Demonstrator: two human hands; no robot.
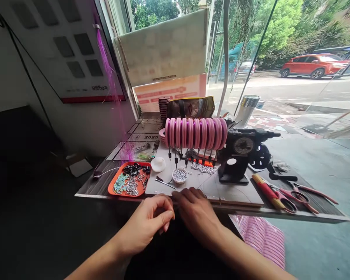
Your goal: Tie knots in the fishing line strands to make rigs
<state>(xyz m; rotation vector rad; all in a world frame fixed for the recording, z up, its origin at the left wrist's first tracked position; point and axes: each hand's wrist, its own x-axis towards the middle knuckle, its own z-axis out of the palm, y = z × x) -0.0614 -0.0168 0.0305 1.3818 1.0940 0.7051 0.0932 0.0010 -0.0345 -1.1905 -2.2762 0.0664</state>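
Note:
My left hand is at the table's front edge, thumb and forefinger pinched together. Whatever lies between those fingertips is too small to make out. Close beside it, my right hand shows its back, with the fingers curled down and their tips hidden. Just beyond both hands stands a small white bowl of round, silvery beads. A thin, dark-tipped tool lies to its left. Behind the bowl, a row of pink spools sits on a black hand-cranked winder, with small dark weighted pieces hanging below.
An orange tray of swivels and small fittings sits left, beside a white lid. Loose beads lie under the spools. Scissors, pliers and a red-and-yellow roll lie right. Purple strands hang left.

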